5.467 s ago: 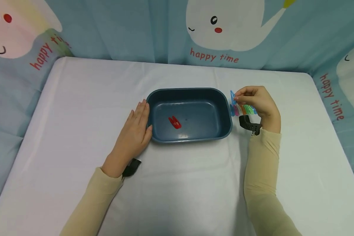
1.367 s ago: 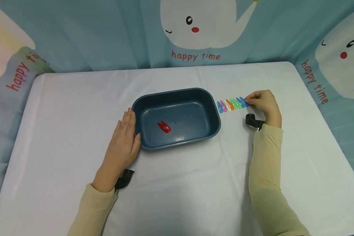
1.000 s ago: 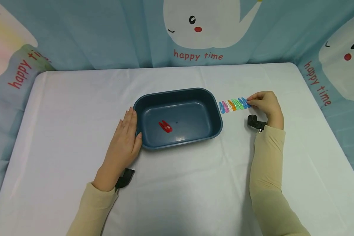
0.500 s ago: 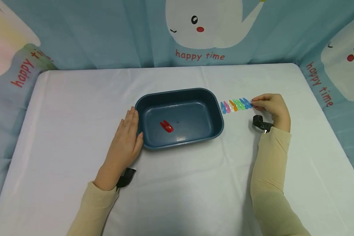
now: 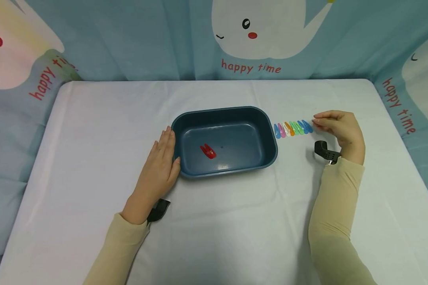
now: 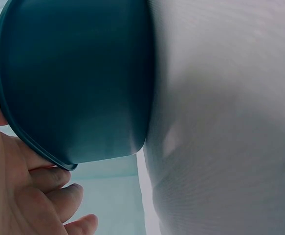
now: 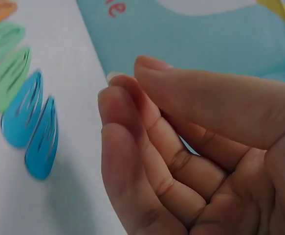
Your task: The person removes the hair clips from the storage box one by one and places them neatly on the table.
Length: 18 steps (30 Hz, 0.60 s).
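A dark blue rectangular bin [image 5: 224, 173] sits mid-table with red snap hair clips [image 5: 208, 151] on its floor. My left hand [image 5: 156, 168] lies flat along its left end, fingers straight; in the left wrist view the left hand [image 6: 27, 191] touches the bin's rim. Right of the bin runs a slanted row of several snap hair clips, from a blue clip [image 5: 277, 131] through pink, white, orange [image 5: 289, 129] and green to two blue clips [image 7: 40, 142]. My right hand [image 5: 339, 128] hovers just right of that end, thumb and fingers loosely curled, nothing between them.
A white cloth [image 5: 228, 225] covers the table, and a blue printed curtain [image 5: 146, 39] hangs along its back and sides. Black wrist camera mounts [image 5: 326, 152] stick out under both wrists.
Earlier my right hand pinched a blue clip above the row's left end, then was at the right-end blue clips. Now it has drawn off rightward, holding nothing. The left hand stays at the bin.
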Available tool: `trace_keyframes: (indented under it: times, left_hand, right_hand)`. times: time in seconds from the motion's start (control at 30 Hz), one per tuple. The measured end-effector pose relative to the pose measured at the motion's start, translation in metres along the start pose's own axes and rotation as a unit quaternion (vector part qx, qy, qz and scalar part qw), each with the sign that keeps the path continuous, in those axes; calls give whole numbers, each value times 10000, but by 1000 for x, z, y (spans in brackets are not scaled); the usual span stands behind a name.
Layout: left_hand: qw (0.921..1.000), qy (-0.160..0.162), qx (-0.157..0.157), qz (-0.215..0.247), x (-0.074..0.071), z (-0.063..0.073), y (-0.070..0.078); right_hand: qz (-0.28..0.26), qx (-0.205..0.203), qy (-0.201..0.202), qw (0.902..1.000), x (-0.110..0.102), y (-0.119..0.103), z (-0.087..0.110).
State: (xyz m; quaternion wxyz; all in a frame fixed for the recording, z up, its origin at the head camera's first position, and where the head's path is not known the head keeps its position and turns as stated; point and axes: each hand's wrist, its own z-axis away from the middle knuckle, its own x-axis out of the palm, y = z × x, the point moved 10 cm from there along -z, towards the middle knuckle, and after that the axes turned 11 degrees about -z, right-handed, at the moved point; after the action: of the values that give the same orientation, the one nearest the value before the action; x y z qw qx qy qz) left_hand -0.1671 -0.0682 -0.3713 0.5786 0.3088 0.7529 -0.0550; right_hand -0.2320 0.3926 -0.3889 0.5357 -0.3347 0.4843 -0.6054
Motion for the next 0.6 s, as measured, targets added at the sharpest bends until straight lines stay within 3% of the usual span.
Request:
trace_keyframes:
  times: [0.17,0.6]
  left_hand:
    - [10000,-65,-28,-10,1,0,0]
    - [9999,-131,-72,-29,1,0,0]
  right_hand:
    - [-437,-322,-235,9983,12,-15,5]
    - [-538,-1001,-761,9906,46,-50,21]
